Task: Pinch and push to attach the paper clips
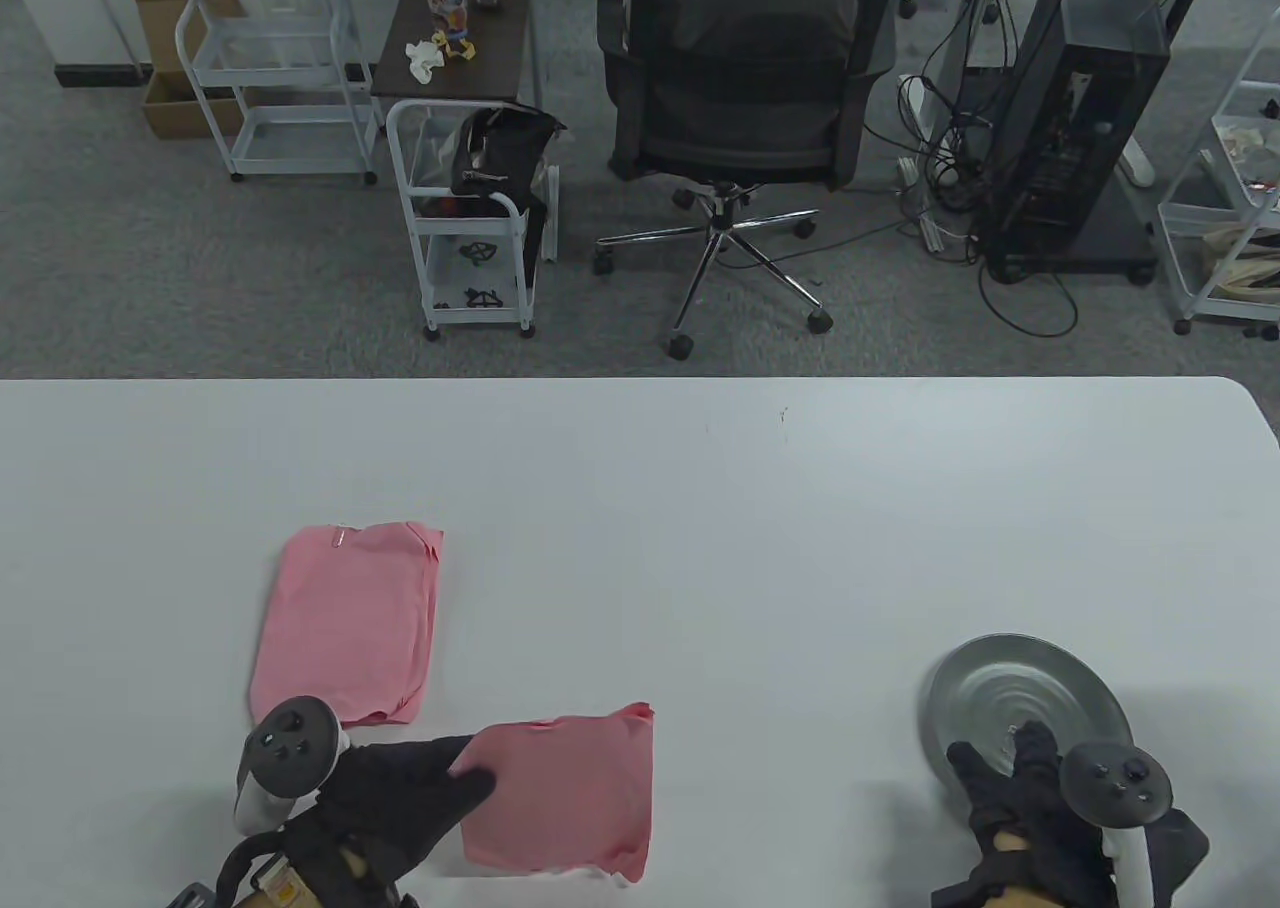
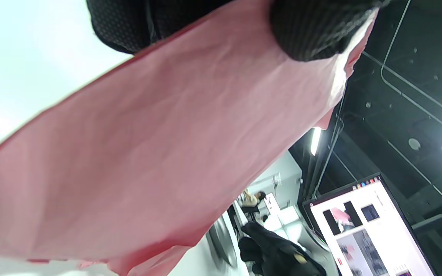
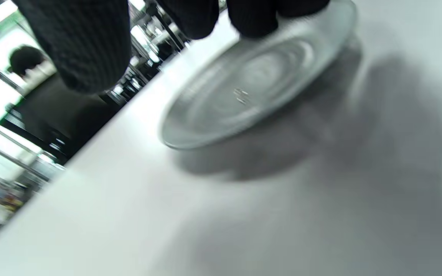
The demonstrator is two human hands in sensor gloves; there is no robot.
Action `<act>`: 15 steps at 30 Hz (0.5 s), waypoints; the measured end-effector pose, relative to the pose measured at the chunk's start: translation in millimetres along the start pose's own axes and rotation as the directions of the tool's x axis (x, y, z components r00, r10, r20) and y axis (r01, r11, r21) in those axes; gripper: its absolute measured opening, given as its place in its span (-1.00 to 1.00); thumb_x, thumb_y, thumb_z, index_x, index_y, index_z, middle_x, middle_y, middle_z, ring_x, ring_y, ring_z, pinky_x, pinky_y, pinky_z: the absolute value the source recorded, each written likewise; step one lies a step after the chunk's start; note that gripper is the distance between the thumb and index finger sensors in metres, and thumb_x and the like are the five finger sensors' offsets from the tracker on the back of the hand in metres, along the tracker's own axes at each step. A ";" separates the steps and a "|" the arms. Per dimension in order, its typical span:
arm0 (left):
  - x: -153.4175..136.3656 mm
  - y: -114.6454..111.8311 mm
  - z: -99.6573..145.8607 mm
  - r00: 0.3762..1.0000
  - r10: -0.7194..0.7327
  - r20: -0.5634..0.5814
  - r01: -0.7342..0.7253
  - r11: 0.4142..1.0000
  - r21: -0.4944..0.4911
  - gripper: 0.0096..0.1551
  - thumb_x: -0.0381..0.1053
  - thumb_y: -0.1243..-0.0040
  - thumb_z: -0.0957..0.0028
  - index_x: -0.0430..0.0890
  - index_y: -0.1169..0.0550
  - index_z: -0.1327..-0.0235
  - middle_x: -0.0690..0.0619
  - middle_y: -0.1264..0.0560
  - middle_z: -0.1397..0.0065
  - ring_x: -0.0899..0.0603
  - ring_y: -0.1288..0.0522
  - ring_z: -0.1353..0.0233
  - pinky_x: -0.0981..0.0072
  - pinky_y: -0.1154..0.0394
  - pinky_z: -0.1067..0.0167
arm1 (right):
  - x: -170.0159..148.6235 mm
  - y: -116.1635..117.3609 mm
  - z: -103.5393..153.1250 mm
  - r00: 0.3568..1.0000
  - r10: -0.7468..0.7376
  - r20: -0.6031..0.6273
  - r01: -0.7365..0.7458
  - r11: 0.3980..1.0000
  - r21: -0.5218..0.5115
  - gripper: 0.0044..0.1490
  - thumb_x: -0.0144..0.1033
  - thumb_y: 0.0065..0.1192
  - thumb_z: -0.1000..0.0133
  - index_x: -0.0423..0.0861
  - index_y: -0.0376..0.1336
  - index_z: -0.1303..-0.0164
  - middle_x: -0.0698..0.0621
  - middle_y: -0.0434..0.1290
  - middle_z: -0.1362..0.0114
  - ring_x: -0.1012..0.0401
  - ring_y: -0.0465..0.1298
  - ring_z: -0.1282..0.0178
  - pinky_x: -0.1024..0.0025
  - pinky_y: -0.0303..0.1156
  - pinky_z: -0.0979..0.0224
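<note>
One pink stack (image 1: 345, 633) is lying clipped (image 1: 338, 539) on the worktop (image 1: 640, 508). The left hand (image 1: 400, 798) is pinching the second stack (image 1: 560, 793), not yet clipped. The right hand (image 1: 1020, 808) is reaching, fingers spread, into the dish (image 1: 1030, 693) where small clips (image 3: 240, 96) seem to be waiting.

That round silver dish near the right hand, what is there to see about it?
The dish is a shallow round plate, metal by its grey shine, with ring-shaped ridges. It lies flat on the white table near the right front corner. The right hand reaches over its near rim, fingers at the edge. A tiny glinting thing, perhaps a paper clip, lies inside.
</note>
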State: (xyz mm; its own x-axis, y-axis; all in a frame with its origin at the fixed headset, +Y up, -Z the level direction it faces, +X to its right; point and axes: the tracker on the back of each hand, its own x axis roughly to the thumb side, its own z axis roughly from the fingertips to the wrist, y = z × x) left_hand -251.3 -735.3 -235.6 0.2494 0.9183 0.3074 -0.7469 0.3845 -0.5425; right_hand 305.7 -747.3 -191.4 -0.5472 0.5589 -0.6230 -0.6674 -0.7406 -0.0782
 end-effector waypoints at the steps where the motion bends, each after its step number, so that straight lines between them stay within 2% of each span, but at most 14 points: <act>1: -0.3 -0.5 0.0 1.000 -0.004 -0.004 0.004 1.000 0.004 -0.51 0.15 -0.30 0.08 0.06 -0.67 -0.10 0.06 -0.76 -0.09 -0.10 -0.77 -0.14 -0.09 -0.50 -0.29 | -3.1 8.0 -9.1 0.999 0.049 -0.021 -0.049 0.999 0.024 0.17 0.12 0.40 0.08 -0.04 -0.16 -0.54 -0.28 -0.27 -0.59 -0.32 -0.27 -0.55 -0.40 -0.52 -0.41; 3: -0.4 -0.5 -0.1 1.000 -0.008 -0.013 0.008 1.000 0.010 -0.51 0.14 -0.29 0.08 0.05 -0.67 -0.10 0.06 -0.76 -0.08 -0.11 -0.77 -0.14 -0.09 -0.50 -0.28 | -5.6 18.2 -18.2 0.988 0.142 -0.065 -0.134 0.985 0.112 0.24 0.15 0.42 0.12 0.03 -0.24 -0.53 -0.25 -0.39 -0.59 -0.31 -0.36 -0.54 -0.41 -0.57 -0.39; 7: -2.0 3.0 3.6 0.998 -0.023 -0.055 0.026 0.999 0.048 -0.51 0.14 -0.29 0.08 0.05 -0.67 -0.09 0.05 -0.76 -0.08 -0.11 -0.77 -0.13 -0.09 -0.50 -0.28 | -3.0 32.1 -29.3 0.958 0.269 -0.098 -0.259 0.960 0.102 0.42 0.26 0.42 0.20 0.02 -0.41 -0.50 -0.23 -0.49 -0.58 -0.27 -0.45 -0.55 -0.41 -0.61 -0.38; 9: -3.7 4.9 4.2 0.998 -0.007 -0.062 0.010 0.999 0.051 -0.51 0.14 -0.29 0.08 0.04 -0.67 -0.10 0.05 -0.76 -0.08 -0.11 -0.77 -0.13 -0.09 -0.50 -0.28 | -6.0 35.6 -35.1 0.947 0.303 -0.105 -0.290 0.949 0.124 0.44 0.29 0.40 0.20 0.04 -0.44 -0.49 -0.21 -0.53 -0.57 -0.25 -0.51 -0.55 -0.40 -0.64 -0.38; 12: -5.5 7.5 3.7 0.998 0.018 -0.065 -0.014 0.998 0.068 -0.51 0.14 -0.29 0.08 0.04 -0.67 -0.10 0.05 -0.76 -0.08 -0.12 -0.77 -0.13 -0.09 -0.50 -0.28 | -8.8 35.3 -37.9 0.948 0.298 -0.111 -0.283 0.950 0.133 0.42 0.31 0.38 0.21 0.04 -0.41 -0.51 -0.20 -0.55 -0.57 -0.22 -0.57 -0.55 -0.40 -0.66 -0.37; 15: -7.9 8.6 2.6 0.997 0.034 -0.069 -0.029 0.997 0.077 -0.51 0.14 -0.29 0.08 0.04 -0.67 -0.10 0.05 -0.75 -0.08 -0.12 -0.77 -0.14 -0.09 -0.50 -0.29 | -7.4 33.1 -37.0 0.947 0.302 -0.106 -0.293 0.951 0.095 0.31 0.26 0.38 0.16 0.05 -0.30 -0.54 -0.20 -0.47 -0.60 -0.23 -0.50 -0.57 -0.40 -0.62 -0.39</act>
State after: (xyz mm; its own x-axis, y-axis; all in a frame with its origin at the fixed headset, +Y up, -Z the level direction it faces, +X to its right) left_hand -261.3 -739.5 -240.6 0.2657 0.9352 0.2343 -0.7989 0.3496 -0.4895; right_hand 306.3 -789.7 -218.2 -0.6663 0.2660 -0.6966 -0.5228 -0.8327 0.1821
